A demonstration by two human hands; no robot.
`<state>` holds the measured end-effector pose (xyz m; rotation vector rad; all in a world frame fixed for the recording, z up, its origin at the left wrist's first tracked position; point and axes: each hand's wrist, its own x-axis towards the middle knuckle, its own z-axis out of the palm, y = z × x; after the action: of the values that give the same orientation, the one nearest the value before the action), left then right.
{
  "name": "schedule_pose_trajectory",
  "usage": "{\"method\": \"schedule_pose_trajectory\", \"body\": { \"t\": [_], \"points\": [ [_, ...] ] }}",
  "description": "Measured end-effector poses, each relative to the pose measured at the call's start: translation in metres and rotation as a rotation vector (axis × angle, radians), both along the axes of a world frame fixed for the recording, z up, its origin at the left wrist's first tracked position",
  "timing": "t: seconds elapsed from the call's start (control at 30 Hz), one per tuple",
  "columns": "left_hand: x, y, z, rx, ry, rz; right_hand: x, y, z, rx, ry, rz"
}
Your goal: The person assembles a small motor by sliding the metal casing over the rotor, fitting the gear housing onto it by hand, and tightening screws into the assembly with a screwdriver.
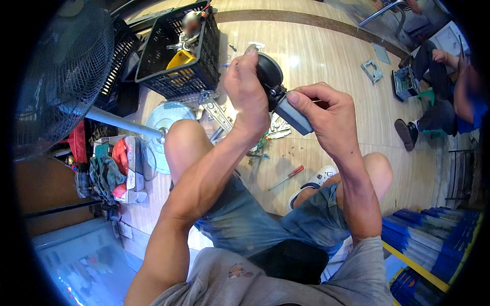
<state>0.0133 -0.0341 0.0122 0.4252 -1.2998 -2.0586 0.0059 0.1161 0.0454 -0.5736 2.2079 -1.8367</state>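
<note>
Above my knees I hold a black device with a round drum-like part [269, 70], joined to a grey rectangular block [294, 116]. My left hand [246, 86] is closed around the side of the round part, its thumb near the top edge. With thumb and fingers, my right hand [326, 112] pinches the grey block. The exact kind of device does not show. On the floor below lie a red-handled screwdriver [294, 172] and several bare metal parts [217, 115], partly hidden behind my left hand and the device.
A black plastic crate [178, 76] with loose parts stands ahead left, beside a standing fan [66, 66] and its round base [163, 115]. Left is a box of cloths [133, 163]. Another person [454, 92] sits at far right near an opened metal unit [405, 83]. Blue packages [434, 239] are stacked at right.
</note>
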Motion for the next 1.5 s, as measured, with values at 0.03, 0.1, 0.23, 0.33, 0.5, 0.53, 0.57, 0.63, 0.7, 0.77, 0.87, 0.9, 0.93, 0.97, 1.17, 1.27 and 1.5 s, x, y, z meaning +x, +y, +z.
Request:
{"method": "schedule_pose_trajectory", "body": {
  "t": [0.03,0.1,0.23,0.33,0.5,0.53,0.57,0.63,0.7,0.77,0.87,0.9,0.93,0.97,1.17,1.27,1.5],
  "points": [
    [0.0,-0.001,0.0,0.001,0.003,0.004,-0.001,0.0,0.0,0.001,0.003,0.004],
    [0.001,-0.002,-0.001,0.022,0.007,-0.025,-0.002,0.001,0.0,-0.046,-0.025,0.038],
    [0.003,-0.001,0.001,0.035,0.022,-0.039,0.001,-0.002,0.004,-0.106,-0.085,0.057],
    [0.004,0.0,0.001,0.024,0.018,-0.029,0.002,-0.002,0.003,-0.076,-0.06,0.046],
    [0.009,0.0,0.008,0.117,0.052,-0.064,0.007,-0.005,0.003,-0.017,-0.006,-0.016],
    [0.01,0.0,0.007,0.119,0.052,-0.062,0.008,-0.006,0.003,-0.015,-0.006,-0.014],
    [0.01,0.001,0.007,0.114,0.05,-0.057,0.008,-0.007,0.002,0.005,0.02,-0.034],
    [0.009,0.002,0.006,0.111,0.049,-0.051,0.007,-0.007,0.0,0.026,0.047,-0.053],
    [0.008,0.002,0.005,0.09,0.035,-0.024,0.007,-0.007,-0.003,0.038,0.152,-0.053],
    [0.008,0.002,0.004,0.089,0.036,-0.033,0.006,-0.008,-0.003,0.05,0.162,-0.054],
    [0.008,0.004,0.004,0.085,0.031,-0.039,0.006,-0.009,-0.002,0.082,0.254,-0.062],
    [0.008,0.005,0.004,0.084,0.025,-0.036,0.006,-0.008,-0.002,0.104,0.336,-0.068],
    [0.007,0.006,0.004,0.086,0.025,-0.037,0.005,-0.008,-0.002,0.106,0.336,-0.069],
    [0.007,0.005,0.004,0.077,0.018,-0.032,0.005,-0.009,-0.002,0.121,0.355,-0.074],
    [0.008,0.006,0.004,0.048,-0.004,-0.025,0.004,-0.009,-0.003,0.157,0.394,-0.093],
    [0.007,0.006,0.005,0.038,-0.003,-0.024,0.003,-0.009,-0.005,0.144,0.322,-0.102],
    [0.006,0.009,0.006,0.085,-0.014,-0.009,0.008,-0.011,-0.005,0.124,0.253,-0.131]
  ]
}}
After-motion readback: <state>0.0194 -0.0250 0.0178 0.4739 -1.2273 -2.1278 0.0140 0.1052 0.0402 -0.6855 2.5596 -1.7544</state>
